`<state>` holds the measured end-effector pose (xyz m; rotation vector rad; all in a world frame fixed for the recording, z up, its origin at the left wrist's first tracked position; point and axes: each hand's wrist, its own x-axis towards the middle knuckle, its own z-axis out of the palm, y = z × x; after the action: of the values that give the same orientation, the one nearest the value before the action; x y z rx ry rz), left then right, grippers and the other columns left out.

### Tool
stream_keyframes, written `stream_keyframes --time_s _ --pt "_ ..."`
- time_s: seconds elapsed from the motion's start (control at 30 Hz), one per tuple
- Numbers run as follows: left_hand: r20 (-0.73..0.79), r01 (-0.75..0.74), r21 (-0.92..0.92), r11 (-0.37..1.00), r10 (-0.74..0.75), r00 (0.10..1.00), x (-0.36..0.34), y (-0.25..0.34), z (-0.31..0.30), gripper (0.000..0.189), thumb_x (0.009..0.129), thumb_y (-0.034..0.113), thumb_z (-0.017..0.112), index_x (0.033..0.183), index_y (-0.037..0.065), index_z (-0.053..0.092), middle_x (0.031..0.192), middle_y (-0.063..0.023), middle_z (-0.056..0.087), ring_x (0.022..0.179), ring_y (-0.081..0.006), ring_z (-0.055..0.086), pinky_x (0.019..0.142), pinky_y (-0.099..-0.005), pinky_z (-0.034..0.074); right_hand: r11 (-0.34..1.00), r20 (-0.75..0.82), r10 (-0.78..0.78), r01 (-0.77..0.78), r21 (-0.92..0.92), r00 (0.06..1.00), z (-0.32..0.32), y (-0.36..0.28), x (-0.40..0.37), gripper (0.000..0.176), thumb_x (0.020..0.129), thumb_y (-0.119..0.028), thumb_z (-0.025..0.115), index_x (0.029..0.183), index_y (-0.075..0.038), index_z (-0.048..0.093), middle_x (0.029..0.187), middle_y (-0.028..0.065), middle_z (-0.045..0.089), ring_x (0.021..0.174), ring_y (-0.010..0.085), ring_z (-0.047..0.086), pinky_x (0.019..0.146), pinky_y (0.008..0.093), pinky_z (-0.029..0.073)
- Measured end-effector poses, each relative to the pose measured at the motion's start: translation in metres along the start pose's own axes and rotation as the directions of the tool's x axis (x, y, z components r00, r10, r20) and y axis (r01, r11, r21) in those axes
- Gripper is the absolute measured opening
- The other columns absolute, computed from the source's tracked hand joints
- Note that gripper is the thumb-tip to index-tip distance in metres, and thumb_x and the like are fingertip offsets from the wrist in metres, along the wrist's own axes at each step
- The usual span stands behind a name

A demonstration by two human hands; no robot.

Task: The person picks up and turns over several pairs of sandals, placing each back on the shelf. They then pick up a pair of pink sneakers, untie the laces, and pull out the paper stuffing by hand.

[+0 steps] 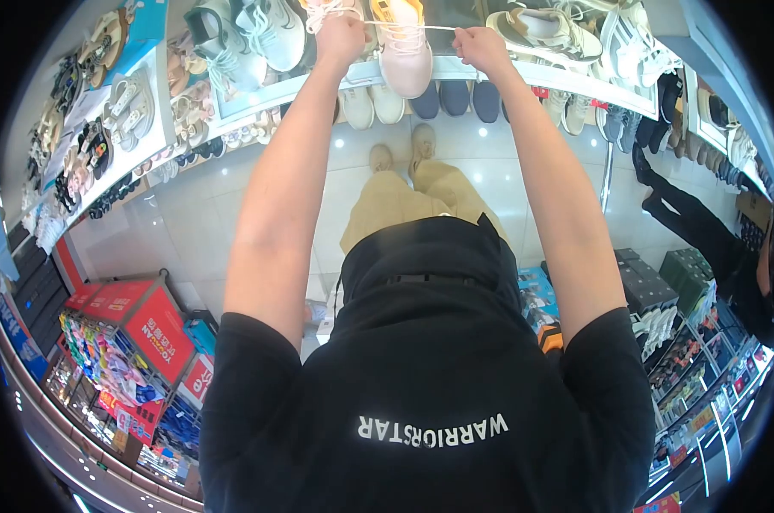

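Observation:
A pale pink sneaker (406, 70) with a yellow lining stands on the shelf at the top middle, toe toward me. A white shoelace (430, 27) stretches across its top, nearly straight, between my two hands. My left hand (340, 39) is closed on the lace, left of the sneaker and in front of another pinkish laced shoe (325, 12). On the other side, the fingers of my right hand (479, 48) pinch the lace's right end. Part of the left grip is hidden by the hand itself.
Light sneakers (271, 34) stand left of my hands, and a cream sneaker (548, 36) lies to the right. Dark shoes (454, 98) line a lower shelf. Sandals (129, 111) fill the left display. At right is another person in black trousers (691, 214).

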<state>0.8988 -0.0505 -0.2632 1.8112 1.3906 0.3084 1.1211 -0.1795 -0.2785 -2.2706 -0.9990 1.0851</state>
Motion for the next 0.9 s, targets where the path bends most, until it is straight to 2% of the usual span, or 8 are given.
stream_keyframes --time_s 0.07,0.23,0.37,0.4,0.47,0.53,0.63,0.9 --pt "0.231 0.168 -0.029 0.985 -0.157 0.960 -0.002 -0.008 -0.002 0.026 0.095 0.016 0.053 0.104 -0.002 0.069 0.088 -0.0056 0.072 0.067 -0.0120 0.060 0.061 -0.0289 0.051 0.999 0.035 -0.020 0.019 0.026 0.999 -0.003 -0.005 -0.007 0.038 0.098 -0.036 0.051 0.092 -0.007 0.073 0.078 0.0036 0.072 0.065 0.0147 0.067 0.070 0.0328 0.052" --pt "0.439 0.212 -0.237 0.948 -0.090 0.894 -0.029 0.000 -0.011 0.028 0.093 0.016 0.057 0.115 0.000 0.065 0.094 -0.0060 0.072 0.084 -0.0123 0.064 0.071 -0.0305 0.052 0.997 0.249 -0.056 0.041 0.066 0.967 -0.006 -0.015 -0.027 0.037 0.095 -0.037 0.056 0.106 -0.004 0.070 0.080 0.0057 0.073 0.070 0.0174 0.070 0.073 0.0346 0.054" --pt "0.509 0.179 -0.216 0.960 -0.046 0.860 -0.030 0.001 -0.007 0.043 0.088 0.023 0.067 0.122 -0.002 0.061 0.104 -0.0110 0.071 0.097 -0.0181 0.066 0.082 -0.0331 0.053 0.973 0.119 -0.179 0.193 -0.127 0.977 0.008 -0.026 -0.005 0.046 0.090 -0.042 0.061 0.117 -0.005 0.065 0.087 0.0097 0.075 0.078 0.0212 0.072 0.077 0.0366 0.055" --pt "0.509 0.178 -0.209 0.962 -0.049 0.859 -0.033 0.001 -0.002 0.043 0.088 0.023 0.067 0.122 -0.002 0.061 0.104 -0.0110 0.071 0.097 -0.0181 0.066 0.082 -0.0331 0.053 0.936 0.014 -0.274 0.269 -0.228 0.962 0.007 -0.046 0.000 0.052 0.088 -0.045 0.064 0.124 -0.008 0.061 0.097 0.0113 0.074 0.086 0.0246 0.072 0.080 0.0382 0.055" --pt "0.124 0.046 0.157 0.986 -0.066 0.990 -0.040 0.005 0.020 0.064 0.079 0.035 0.077 0.126 -0.004 0.057 0.112 -0.0174 0.069 0.101 -0.0266 0.067 0.087 -0.0355 0.052 0.883 -0.083 -0.375 0.328 -0.336 0.923 0.014 -0.066 0.010 0.059 0.087 -0.049 0.066 0.130 -0.010 0.058 0.107 0.0129 0.073 0.095 0.0281 0.072 0.084 0.0399 0.055" --pt "0.099 0.075 0.155 0.985 -0.091 0.991 -0.042 0.009 0.033 0.084 0.069 0.046 0.084 0.128 -0.006 0.054 0.116 -0.0231 0.067 0.106 -0.0326 0.065 0.089 -0.0370 0.052 0.841 -0.198 -0.520 0.459 -0.285 0.831 0.024 -0.072 0.020 0.033 0.082 -0.031 0.065 0.100 -0.004 0.070 0.101 0.0252 0.065 0.103 0.0393 0.061 0.088 0.0463 0.052" --pt "0.129 0.159 0.222 0.962 -0.190 0.973 -0.055 0.023 0.049 0.090 0.065 0.047 0.087 0.128 -0.006 0.049 0.120 -0.0269 0.062 0.108 -0.0350 0.065 0.089 -0.0392 0.053 0.745 -0.047 -0.578 0.504 -0.436 0.815 0.022 -0.076 0.035 0.024 0.076 -0.012 0.059 0.095 -0.003 0.070 0.101 0.0226 0.067 0.104 0.0373 0.062 0.088 0.0461 0.051" --pt "0.066 0.256 0.315 0.914 -0.290 0.955 -0.064 0.019 0.078 0.093 0.065 0.044 0.089 0.129 -0.001 0.038 0.126 -0.0300 0.050 0.106 -0.0416 0.063 0.090 -0.0430 0.054 0.696 0.083 -0.594 0.563 -0.446 0.800 0.011 -0.081 0.042 0.017 0.076 -0.012 0.060 0.088 -0.009 0.072 0.095 0.0163 0.070 0.095 0.0350 0.066 0.082 0.0451 0.053"
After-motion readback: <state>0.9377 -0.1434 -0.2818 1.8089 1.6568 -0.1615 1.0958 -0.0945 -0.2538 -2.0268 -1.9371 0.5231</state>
